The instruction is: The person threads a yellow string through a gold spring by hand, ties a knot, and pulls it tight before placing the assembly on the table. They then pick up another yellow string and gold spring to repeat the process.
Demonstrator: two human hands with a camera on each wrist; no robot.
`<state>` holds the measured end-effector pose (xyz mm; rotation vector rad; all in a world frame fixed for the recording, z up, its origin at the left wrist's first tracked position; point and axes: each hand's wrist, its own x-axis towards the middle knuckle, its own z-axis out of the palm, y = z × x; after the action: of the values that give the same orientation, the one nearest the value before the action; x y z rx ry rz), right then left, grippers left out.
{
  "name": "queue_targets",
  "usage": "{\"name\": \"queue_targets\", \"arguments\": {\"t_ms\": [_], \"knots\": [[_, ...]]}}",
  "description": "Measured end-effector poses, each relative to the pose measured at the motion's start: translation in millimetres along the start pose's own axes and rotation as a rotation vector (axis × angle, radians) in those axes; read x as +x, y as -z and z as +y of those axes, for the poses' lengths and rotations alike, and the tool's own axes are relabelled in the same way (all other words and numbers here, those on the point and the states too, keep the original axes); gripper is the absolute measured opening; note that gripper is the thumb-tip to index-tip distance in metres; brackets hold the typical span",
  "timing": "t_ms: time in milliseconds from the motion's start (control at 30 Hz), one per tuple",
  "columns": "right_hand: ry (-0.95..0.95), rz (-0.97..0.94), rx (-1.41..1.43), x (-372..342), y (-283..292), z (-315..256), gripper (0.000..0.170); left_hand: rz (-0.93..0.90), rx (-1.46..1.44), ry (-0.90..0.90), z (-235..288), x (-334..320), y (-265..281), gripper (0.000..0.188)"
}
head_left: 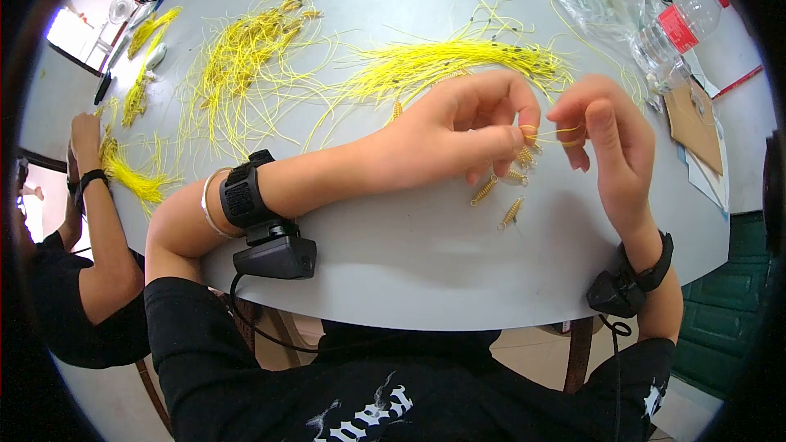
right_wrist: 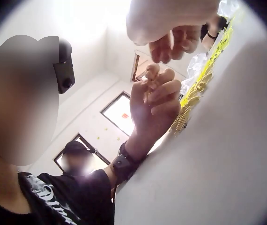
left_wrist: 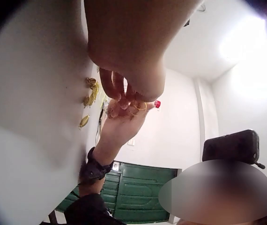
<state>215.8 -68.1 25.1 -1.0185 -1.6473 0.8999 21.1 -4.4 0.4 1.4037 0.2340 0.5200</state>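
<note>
At the far left, another person's arm (head_left: 110,229) reaches onto the grey table (head_left: 393,270) beside a small yellow bundle (head_left: 135,172). Next comes a tangled heap of yellow strands (head_left: 241,69), then a straighter sheaf (head_left: 458,59) with dark marks. In front of this, the left hand (head_left: 458,129) pinches a thin yellow cord (head_left: 571,144) between thumb and fingertips. Gold springs (head_left: 485,191) lie on the table just below those fingertips. The cord spans a narrow gap to the right hand (head_left: 612,135), whose bent fingers hook it, thumb raised apart. Farther right lie a red-capped bottle (head_left: 681,26) and brown cardboard (head_left: 694,131).
</note>
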Motion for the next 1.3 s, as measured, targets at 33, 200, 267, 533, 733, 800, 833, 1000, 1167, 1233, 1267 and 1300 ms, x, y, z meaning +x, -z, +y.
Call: {"name": "queue_targets", "arguments": {"t_ms": [33,200,267,533,733,800,833,1000,1167,1233,1267,1300], "knots": [[-0.088,-0.011,0.006,0.8,-1.0,-0.1,0.019,0.007,-0.012,0.005,1.0,-0.3,0.0,0.010],[-0.245,-0.126,-0.040,1.8,-2.8,5.9,0.011,0.001,-0.010,0.023,3.0,-0.2,-0.7,0.005],[-0.239,-0.127,0.027,1.3,-6.5,6.8,0.011,0.000,-0.014,0.022,0.4,-0.6,1.5,0.005],[-0.131,-0.070,-0.011,0.0,-7.1,8.6,0.006,0.052,0.080,-0.022,-3.4,0.7,0.9,0.006],[-0.419,0.042,0.245,3.6,2.0,8.5,0.006,0.134,0.155,-0.034,-2.3,1.0,2.9,0.007],[-0.329,0.055,0.144,4.9,-4.1,6.7,0.005,0.137,0.149,-0.044,-3.9,1.6,3.5,0.007],[-0.255,0.048,0.080,4.5,-8.9,4.0,0.004,0.136,0.161,-0.045,-4.1,1.8,3.4,0.007],[-0.083,-0.023,-0.129,2.1,-9.8,8.4,0.001,0.110,0.166,-0.019,-3.3,0.0,1.1,0.008],[-0.017,-0.047,-0.371,0.0,-11.0,4.5,0.003,0.099,0.200,-0.050,-6.1,1.7,0.7,0.009],[-0.201,-0.006,-0.170,-1.7,-14.4,5.1,0.005,0.102,0.218,-0.063,-6.5,2.0,0.7,0.008],[-0.292,0.015,-0.068,-2.5,-15.1,6.1,0.007,0.106,0.221,-0.061,-6.6,2.0,0.9,0.008],[-0.318,-0.012,-0.037,-2.7,-13.1,7.9,0.008,0.110,0.223,-0.060,-6.7,2.1,1.1,0.007]]}}
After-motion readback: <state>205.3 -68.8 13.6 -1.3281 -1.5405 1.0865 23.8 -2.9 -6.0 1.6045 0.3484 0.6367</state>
